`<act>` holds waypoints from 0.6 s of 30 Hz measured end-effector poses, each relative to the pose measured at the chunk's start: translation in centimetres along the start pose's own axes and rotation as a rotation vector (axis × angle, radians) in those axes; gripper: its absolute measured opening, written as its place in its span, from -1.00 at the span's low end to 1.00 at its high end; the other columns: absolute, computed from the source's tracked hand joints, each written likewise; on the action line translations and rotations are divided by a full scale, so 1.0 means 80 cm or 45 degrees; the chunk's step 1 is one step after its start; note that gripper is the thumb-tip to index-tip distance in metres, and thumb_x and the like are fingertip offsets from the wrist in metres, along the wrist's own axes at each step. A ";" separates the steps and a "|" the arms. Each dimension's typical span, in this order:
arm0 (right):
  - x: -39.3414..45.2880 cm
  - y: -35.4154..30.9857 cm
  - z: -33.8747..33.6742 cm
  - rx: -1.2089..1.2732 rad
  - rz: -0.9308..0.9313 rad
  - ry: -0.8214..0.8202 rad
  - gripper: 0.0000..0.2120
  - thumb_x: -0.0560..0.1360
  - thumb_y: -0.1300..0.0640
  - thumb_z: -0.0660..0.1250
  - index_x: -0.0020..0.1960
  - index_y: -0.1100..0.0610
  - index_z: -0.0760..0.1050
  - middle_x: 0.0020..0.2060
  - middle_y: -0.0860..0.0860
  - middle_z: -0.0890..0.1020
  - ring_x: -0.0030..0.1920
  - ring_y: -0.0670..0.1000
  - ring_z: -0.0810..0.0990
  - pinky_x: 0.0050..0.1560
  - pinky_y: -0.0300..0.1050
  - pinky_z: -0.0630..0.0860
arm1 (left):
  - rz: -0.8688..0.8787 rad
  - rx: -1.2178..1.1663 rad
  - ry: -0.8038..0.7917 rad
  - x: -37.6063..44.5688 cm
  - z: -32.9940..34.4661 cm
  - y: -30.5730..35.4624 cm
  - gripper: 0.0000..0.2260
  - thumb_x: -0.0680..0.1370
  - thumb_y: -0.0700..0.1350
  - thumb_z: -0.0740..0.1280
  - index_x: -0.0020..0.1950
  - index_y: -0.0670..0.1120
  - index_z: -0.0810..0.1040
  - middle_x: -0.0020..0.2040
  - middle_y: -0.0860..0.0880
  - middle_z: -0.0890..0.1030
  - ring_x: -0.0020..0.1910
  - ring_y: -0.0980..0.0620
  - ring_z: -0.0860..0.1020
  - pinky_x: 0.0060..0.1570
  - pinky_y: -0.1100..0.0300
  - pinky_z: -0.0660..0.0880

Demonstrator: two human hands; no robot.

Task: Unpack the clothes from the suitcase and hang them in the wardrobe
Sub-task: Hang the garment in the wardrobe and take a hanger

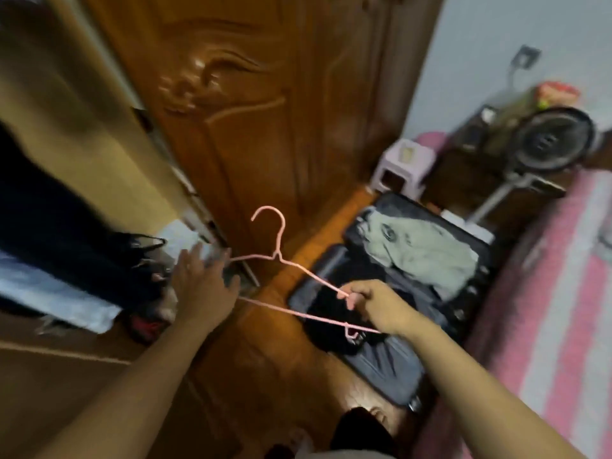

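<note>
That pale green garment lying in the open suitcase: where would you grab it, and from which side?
Probably from above, pinching a raised fold near the middle of the green garment. It lies crumpled and loose on top in the open suitcase, so nothing covers it; the left hand is free, while the right hand holds the pink hanger.

Wooden floor (pixel 281 376) carries 1 open suitcase (pixel 390 362) at 3 o'clock; pale stool (pixel 402 167) at 1 o'clock beyond it.
</note>
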State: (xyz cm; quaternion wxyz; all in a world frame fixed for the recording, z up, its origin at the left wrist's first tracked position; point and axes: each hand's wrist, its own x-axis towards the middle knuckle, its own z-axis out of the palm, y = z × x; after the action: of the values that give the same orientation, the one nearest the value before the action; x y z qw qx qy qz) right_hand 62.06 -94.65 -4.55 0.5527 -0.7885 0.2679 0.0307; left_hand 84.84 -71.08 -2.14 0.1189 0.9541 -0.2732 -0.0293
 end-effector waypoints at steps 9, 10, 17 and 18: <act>-0.165 0.178 -0.114 0.307 0.418 -0.085 -0.80 0.58 0.14 0.39 0.15 -0.10 0.58 -0.13 -0.12 0.64 -0.10 -0.13 0.59 0.05 -0.14 0.52 | 0.867 0.002 -1.014 -0.055 0.149 0.196 -0.70 0.57 0.17 0.07 0.10 0.09 0.51 -0.06 0.06 0.59 -0.07 0.01 0.57 -0.12 0.20 0.47; -0.160 0.179 -0.109 0.392 0.422 0.003 -0.76 0.59 0.13 0.38 0.23 -0.07 0.56 -0.15 -0.13 0.65 -0.13 -0.12 0.60 0.00 -0.20 0.51 | 0.932 0.033 -1.021 -0.062 0.162 0.225 -0.76 0.60 0.13 0.10 0.10 0.07 0.49 -0.05 0.04 0.58 -0.08 -0.01 0.57 -0.14 0.15 0.46; -0.089 0.278 -0.083 0.835 0.779 0.453 -0.75 0.39 0.54 0.42 -0.01 0.29 0.62 -0.32 0.11 0.62 -0.33 0.02 0.53 -0.33 -0.28 0.52 | 0.607 -0.005 -0.779 -0.035 0.323 0.253 -0.70 0.58 -0.03 0.37 0.31 0.01 0.59 0.26 -0.11 0.52 0.26 -0.16 0.47 0.20 -0.07 0.49; -0.077 0.305 -0.073 0.861 0.850 0.510 -0.72 0.37 0.54 0.42 -0.03 0.24 0.63 -0.33 0.10 0.64 -0.32 0.04 0.54 -0.32 -0.29 0.52 | 0.491 0.007 -0.834 -0.024 0.358 0.243 -0.61 0.57 -0.08 0.39 0.40 -0.01 0.52 0.35 -0.14 0.45 0.33 -0.18 0.42 0.26 -0.07 0.45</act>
State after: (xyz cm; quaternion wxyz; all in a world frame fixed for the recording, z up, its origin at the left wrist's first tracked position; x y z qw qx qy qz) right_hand 44.20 -103.42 -21.02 0.6747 -0.4276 0.6007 -0.0345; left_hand 69.76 -92.10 -25.19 0.0261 0.8255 -0.4713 -0.3094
